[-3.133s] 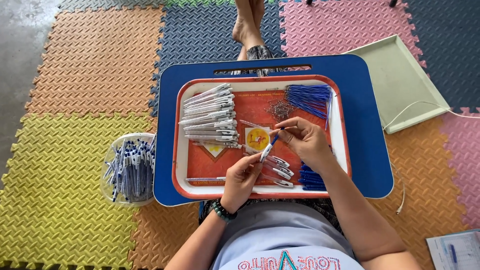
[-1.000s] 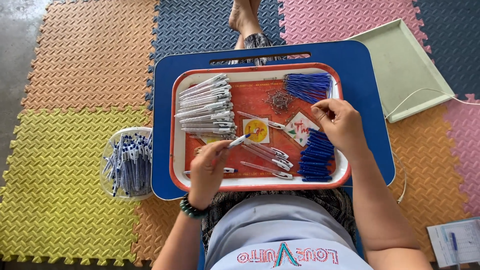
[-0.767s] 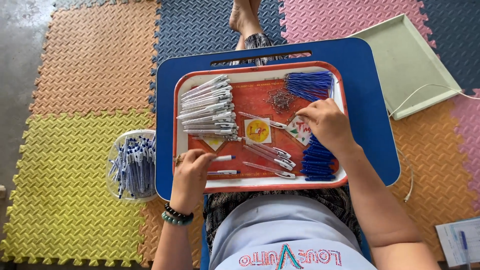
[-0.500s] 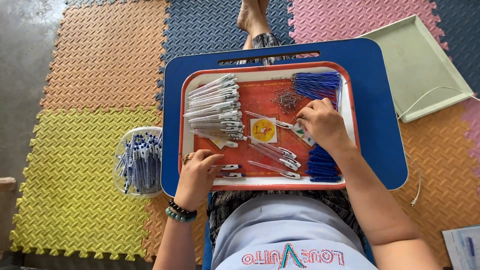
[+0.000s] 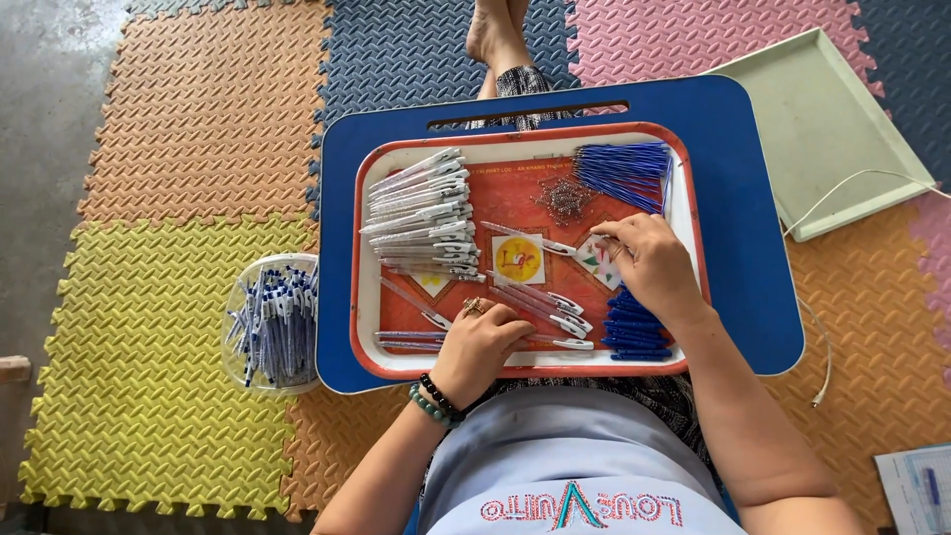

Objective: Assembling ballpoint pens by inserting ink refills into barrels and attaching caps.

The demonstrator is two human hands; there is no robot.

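Looking down, we have our left hand (image 5: 482, 347) curled low on the red tray (image 5: 363, 260), fingers closed over pen barrels (image 5: 416, 339) at the near edge; whether it truly grips one we cannot tell. Our right hand (image 5: 649, 266) rests half-closed by the springs (image 5: 565, 198), fingertips pinched together, though on what we cannot see. The risk, we judge: a sleeve or wrist sweeping the loose springs or the blue caps (image 5: 632, 332) off the rim, or scattering the neat white row (image 5: 421, 213). The tray also holds blue refills (image 5: 624, 170) at the far corner. It sits on a blue lap desk (image 5: 753, 248). A clear tub (image 5: 269, 327) of finished pens stands left.
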